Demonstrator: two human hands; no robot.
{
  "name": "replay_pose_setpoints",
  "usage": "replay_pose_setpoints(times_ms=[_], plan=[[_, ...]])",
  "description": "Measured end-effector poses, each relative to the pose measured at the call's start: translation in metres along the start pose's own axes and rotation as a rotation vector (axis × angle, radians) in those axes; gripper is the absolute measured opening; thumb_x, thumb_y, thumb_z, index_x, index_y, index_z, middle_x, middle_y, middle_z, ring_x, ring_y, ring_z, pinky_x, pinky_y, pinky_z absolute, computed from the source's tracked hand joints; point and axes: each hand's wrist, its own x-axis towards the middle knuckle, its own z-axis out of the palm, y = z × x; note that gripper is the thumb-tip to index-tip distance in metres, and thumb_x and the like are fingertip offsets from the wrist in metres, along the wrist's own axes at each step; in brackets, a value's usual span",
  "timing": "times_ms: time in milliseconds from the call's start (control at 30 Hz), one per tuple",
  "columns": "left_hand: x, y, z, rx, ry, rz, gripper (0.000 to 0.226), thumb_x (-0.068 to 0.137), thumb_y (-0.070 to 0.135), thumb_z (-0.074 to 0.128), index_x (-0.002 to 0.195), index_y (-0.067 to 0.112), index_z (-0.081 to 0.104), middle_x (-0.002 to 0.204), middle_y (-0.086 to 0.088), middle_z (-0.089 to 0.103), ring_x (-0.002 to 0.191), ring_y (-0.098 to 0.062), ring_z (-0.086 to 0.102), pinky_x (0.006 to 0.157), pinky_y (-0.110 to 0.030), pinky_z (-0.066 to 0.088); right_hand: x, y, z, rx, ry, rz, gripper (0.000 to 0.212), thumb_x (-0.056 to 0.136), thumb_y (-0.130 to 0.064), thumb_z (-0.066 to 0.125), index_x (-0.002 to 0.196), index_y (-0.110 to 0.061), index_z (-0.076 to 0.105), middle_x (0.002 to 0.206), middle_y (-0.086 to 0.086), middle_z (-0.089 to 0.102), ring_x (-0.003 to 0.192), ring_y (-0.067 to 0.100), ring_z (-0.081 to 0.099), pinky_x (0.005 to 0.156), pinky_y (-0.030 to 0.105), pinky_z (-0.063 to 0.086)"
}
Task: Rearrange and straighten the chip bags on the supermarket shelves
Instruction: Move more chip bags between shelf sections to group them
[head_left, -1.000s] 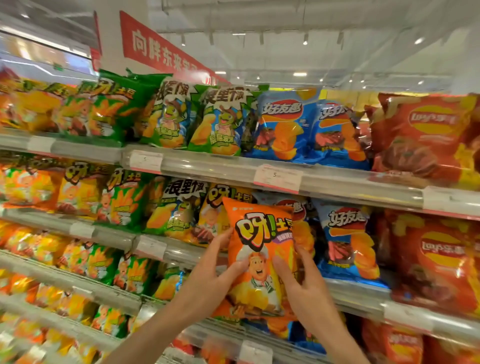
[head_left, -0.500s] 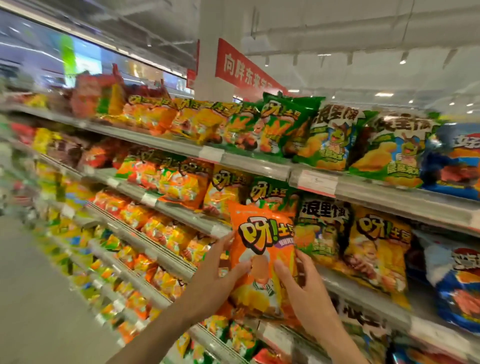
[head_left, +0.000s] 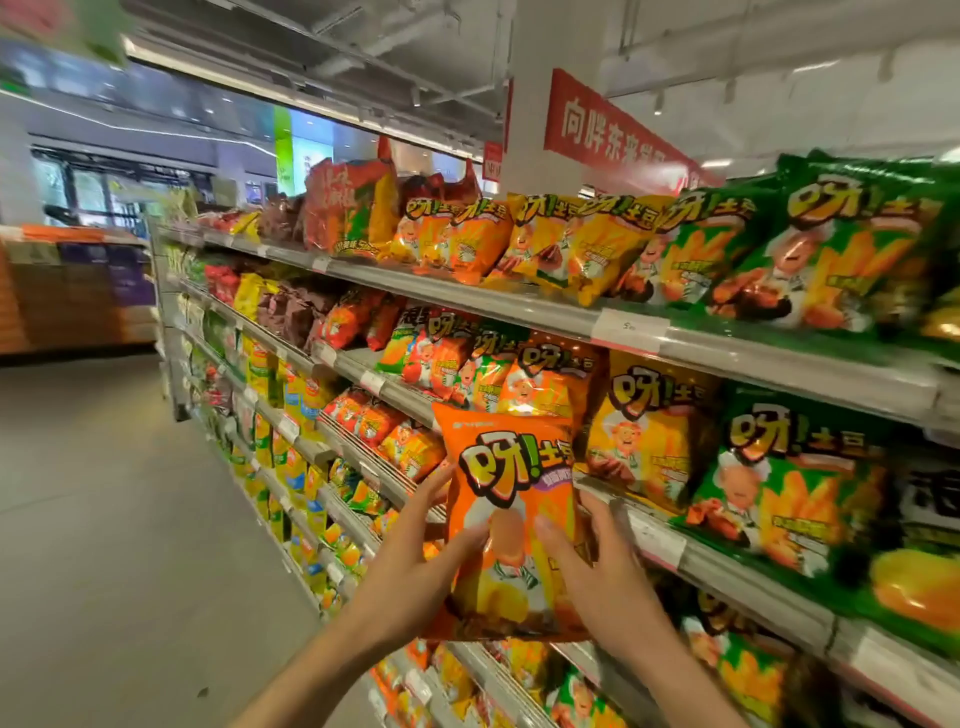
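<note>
Head view: left hand (head_left: 410, 566) and right hand (head_left: 597, 577) are gripping 1 orange chip bag (head_left: 511, 519) before the middle shelf (head_left: 727, 564), not yet shelved; neighbouring bags are leaning, awaiting straightening.

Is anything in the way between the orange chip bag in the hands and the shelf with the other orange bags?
Nothing visible blocks it. The left hand and right hand hold the orange chip bag upright in front of the second shelf, right below the matching orange bags; only open air lies between.
</note>
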Motion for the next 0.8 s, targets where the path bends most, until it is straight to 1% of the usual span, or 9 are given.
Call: replay_pose_setpoints(times_ms=[100, 167, 233, 300, 433, 500, 600, 667, 800], plan=[[0.034, -0.020, -0.031, 0.045, 0.047, -0.021, 0.057, 0.086, 0.049, 0.061, 0.134, 0.056, 0.031, 0.116, 0.040, 0.042, 0.098, 0.022, 0.054, 0.068, -0.003, 0.046, 0.044, 0.000, 0.039, 0.021, -0.055, -0.029, 0.064, 0.079, -0.075, 0.057, 0.136, -0.048, 0.043, 0.125, -0.026, 0.057, 0.114, -0.001, 0.056, 0.101, 0.038, 0.049], [0.063, -0.034, -0.054, 0.076, 0.067, -0.039, 0.064, 0.081, 0.054, 0.061, 0.137, 0.055, 0.030, 0.121, 0.037, 0.041, 0.106, 0.013, 0.054, 0.068, -0.002, 0.046, 0.079, 0.001, 0.065, 0.030, -0.081, -0.051, 0.068, 0.077, -0.079, 0.056, 0.135, -0.048, 0.042, 0.128, -0.023, 0.058, 0.116, 0.003, 0.057, 0.101, 0.042, 0.050], [0.098, -0.046, -0.077, 0.101, 0.072, -0.051, 0.066, 0.080, 0.056, 0.061, 0.138, 0.055, 0.031, 0.124, 0.035, 0.041, 0.113, 0.006, 0.054, 0.070, -0.002, 0.046, 0.116, -0.001, 0.091, 0.033, -0.077, -0.054, 0.073, 0.077, -0.079, 0.056, 0.140, -0.046, 0.039, 0.135, -0.024, 0.052, 0.123, 0.005, 0.053, 0.106, 0.042, 0.045], [0.136, -0.055, -0.100, 0.115, 0.076, -0.054, 0.065, 0.081, 0.055, 0.061, 0.139, 0.053, 0.032, 0.125, 0.036, 0.043, 0.110, 0.007, 0.058, 0.073, -0.005, 0.048, 0.155, -0.008, 0.114, 0.037, -0.069, -0.031, 0.073, 0.079, -0.076, 0.057, 0.141, -0.044, 0.036, 0.135, -0.022, 0.048, 0.125, 0.007, 0.049, 0.107, 0.040, 0.042], [0.201, -0.075, -0.144, 0.137, 0.108, -0.034, 0.071, 0.081, 0.057, 0.061, 0.146, 0.047, 0.033, 0.128, 0.037, 0.045, 0.113, 0.007, 0.058, 0.089, -0.020, 0.049, 0.230, -0.019, 0.160, 0.059, -0.100, -0.063, 0.074, 0.078, -0.074, 0.059, 0.141, -0.041, 0.039, 0.136, -0.014, 0.056, 0.121, 0.009, 0.055, 0.105, 0.041, 0.045], [0.226, -0.085, -0.166, 0.121, 0.131, -0.046, 0.070, 0.080, 0.055, 0.062, 0.144, 0.048, 0.034, 0.129, 0.032, 0.046, 0.107, 0.008, 0.061, 0.086, -0.020, 0.051, 0.258, -0.027, 0.184, 0.045, -0.110, -0.070, 0.074, 0.081, -0.071, 0.060, 0.144, -0.038, 0.037, 0.137, -0.014, 0.055, 0.123, 0.009, 0.054, 0.107, 0.041, 0.044], [0.257, -0.101, -0.194, 0.089, 0.138, -0.037, 0.056, 0.087, 0.043, 0.063, 0.136, 0.049, 0.037, 0.126, 0.028, 0.049, 0.098, 0.008, 0.065, 0.077, -0.018, 0.053, 0.293, -0.035, 0.214, 0.010, -0.122, -0.101, 0.071, 0.083, -0.068, 0.061, 0.143, -0.036, 0.039, 0.137, -0.013, 0.055, 0.123, 0.009, 0.054, 0.109, 0.038, 0.042], [0.278, -0.113, -0.211, 0.089, 0.138, -0.020, 0.050, 0.093, 0.034, 0.063, 0.133, 0.050, 0.038, 0.124, 0.029, 0.049, 0.098, 0.008, 0.065, 0.076, -0.013, 0.051, 0.315, -0.039, 0.233, -0.021, -0.118, -0.104, 0.074, 0.081, -0.071, 0.059, 0.143, -0.036, 0.038, 0.137, -0.012, 0.055, 0.123, 0.010, 0.054, 0.108, 0.039, 0.042], [0.329, -0.142, -0.245, 0.073, 0.102, 0.001, 0.046, 0.094, 0.030, 0.065, 0.123, 0.056, 0.040, 0.126, 0.026, 0.049, 0.101, 0.014, 0.058, 0.076, -0.005, 0.046, 0.360, -0.041, 0.271, -0.058, -0.069, -0.099, 0.083, 0.075, -0.080, 0.055, 0.144, -0.038, 0.036, 0.143, -0.011, 0.051, 0.128, 0.012, 0.051, 0.109, 0.042, 0.041]])
